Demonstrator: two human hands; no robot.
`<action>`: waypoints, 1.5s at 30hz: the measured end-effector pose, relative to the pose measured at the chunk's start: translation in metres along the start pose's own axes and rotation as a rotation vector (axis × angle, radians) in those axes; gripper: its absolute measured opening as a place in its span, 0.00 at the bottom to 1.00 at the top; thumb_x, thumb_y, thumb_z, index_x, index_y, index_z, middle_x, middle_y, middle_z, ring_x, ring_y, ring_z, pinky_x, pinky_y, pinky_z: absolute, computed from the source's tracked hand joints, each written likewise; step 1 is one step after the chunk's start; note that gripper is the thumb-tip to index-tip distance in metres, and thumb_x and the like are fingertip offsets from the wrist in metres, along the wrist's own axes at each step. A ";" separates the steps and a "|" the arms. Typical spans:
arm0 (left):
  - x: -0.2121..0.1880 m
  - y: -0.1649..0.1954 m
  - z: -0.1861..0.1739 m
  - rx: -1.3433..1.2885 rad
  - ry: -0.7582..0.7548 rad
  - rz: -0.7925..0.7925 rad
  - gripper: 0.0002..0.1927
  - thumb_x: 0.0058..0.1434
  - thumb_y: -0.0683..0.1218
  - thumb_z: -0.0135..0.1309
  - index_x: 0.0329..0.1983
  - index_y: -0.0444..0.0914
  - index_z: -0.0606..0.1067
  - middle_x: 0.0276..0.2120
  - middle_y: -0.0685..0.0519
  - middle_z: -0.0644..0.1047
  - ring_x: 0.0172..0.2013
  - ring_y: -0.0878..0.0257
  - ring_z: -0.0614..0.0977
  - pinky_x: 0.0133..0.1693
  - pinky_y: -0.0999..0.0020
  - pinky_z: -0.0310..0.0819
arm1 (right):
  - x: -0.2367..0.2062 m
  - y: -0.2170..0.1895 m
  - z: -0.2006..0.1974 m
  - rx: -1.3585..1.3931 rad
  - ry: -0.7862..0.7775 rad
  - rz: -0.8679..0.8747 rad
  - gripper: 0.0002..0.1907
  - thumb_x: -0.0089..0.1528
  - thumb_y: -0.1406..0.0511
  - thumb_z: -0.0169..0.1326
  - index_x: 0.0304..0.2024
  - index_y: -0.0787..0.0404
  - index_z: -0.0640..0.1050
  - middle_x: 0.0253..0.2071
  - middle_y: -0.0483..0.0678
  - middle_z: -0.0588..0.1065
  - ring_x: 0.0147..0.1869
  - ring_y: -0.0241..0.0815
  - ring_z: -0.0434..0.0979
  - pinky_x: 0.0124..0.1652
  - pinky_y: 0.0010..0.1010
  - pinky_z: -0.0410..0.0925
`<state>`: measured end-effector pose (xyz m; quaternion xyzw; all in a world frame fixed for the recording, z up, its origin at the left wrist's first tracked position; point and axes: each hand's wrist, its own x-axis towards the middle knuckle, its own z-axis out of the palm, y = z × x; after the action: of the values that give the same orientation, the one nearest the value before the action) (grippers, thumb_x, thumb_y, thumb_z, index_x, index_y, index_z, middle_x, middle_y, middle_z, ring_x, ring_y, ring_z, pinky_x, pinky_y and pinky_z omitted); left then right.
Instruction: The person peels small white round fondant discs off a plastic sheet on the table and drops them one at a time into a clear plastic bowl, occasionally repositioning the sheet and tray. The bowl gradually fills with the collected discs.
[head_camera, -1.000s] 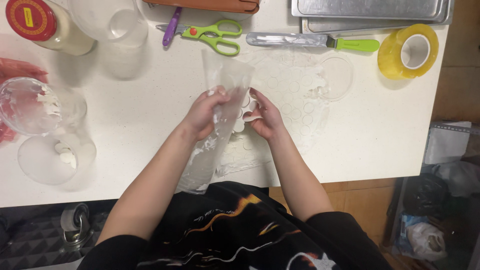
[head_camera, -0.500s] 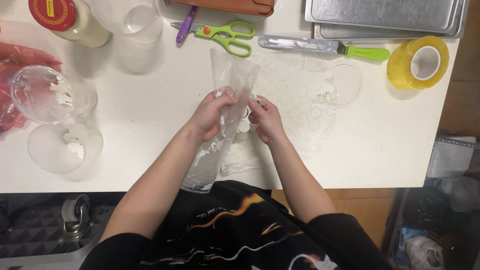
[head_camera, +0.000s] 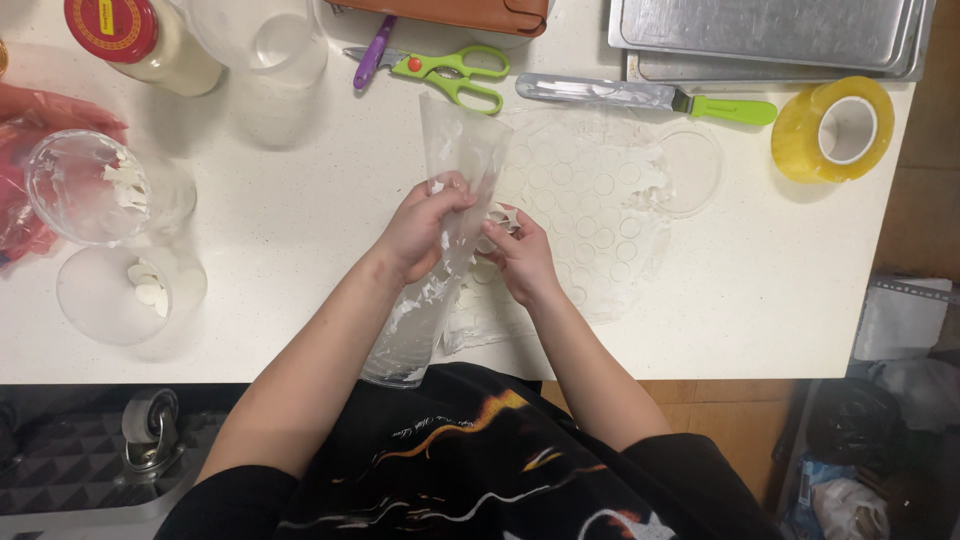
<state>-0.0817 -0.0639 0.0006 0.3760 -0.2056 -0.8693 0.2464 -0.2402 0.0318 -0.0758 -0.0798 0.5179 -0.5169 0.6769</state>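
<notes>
Clear piping bag (head_camera: 455, 215) sits at table centre, smeared white inside, wide mouth at 12 o'clock, tail hanging off the near edge at 6. Looks mostly spent — only streaks of cream show on the plastic, so my guess is what's left is scraping out residue. Left hand (head_camera: 418, 228) is closed around the bag's middle, fingers curled, squeezing. Right hand (head_camera: 520, 258) is just at its 3 o'clock, fingertips pinched on the bag's edge or a white scrap — can't tell which. Under both: a clear sheet with rows of round cut-outs (head_camera: 600, 205). Further out: green scissors (head_camera: 455, 72) at 12, green-handled spatula (head_camera: 645, 98) at 1, yellow tape roll (head_camera: 835, 128) at 2, two glass bowls (head_camera: 85, 190) at 9.
</notes>
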 end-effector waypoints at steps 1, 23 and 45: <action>0.000 0.001 0.001 -0.001 -0.005 -0.002 0.08 0.66 0.41 0.50 0.30 0.41 0.68 0.34 0.52 0.75 0.35 0.62 0.81 0.37 0.61 0.79 | -0.001 -0.001 0.000 -0.004 -0.004 -0.018 0.22 0.64 0.68 0.58 0.60 0.63 0.70 0.47 0.50 0.78 0.47 0.40 0.81 0.46 0.40 0.79; -0.024 0.025 -0.048 0.026 0.176 0.086 0.08 0.60 0.42 0.52 0.28 0.45 0.68 0.46 0.56 0.80 0.47 0.65 0.81 0.43 0.60 0.81 | 0.005 -0.013 -0.019 0.047 0.137 0.016 0.21 0.61 0.74 0.57 0.55 0.69 0.68 0.44 0.55 0.77 0.46 0.47 0.82 0.43 0.36 0.77; -0.113 -0.032 -0.069 0.278 0.213 0.350 0.21 0.67 0.46 0.54 0.62 0.36 0.71 0.54 0.52 0.78 0.52 0.67 0.80 0.50 0.70 0.77 | -0.063 -0.021 0.101 -0.048 -0.343 0.058 0.18 0.71 0.63 0.42 0.57 0.71 0.69 0.52 0.57 0.75 0.54 0.54 0.79 0.53 0.48 0.76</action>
<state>0.0292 0.0155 0.0022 0.4545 -0.3579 -0.7322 0.3594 -0.1697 0.0284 0.0217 -0.1679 0.4091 -0.4635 0.7679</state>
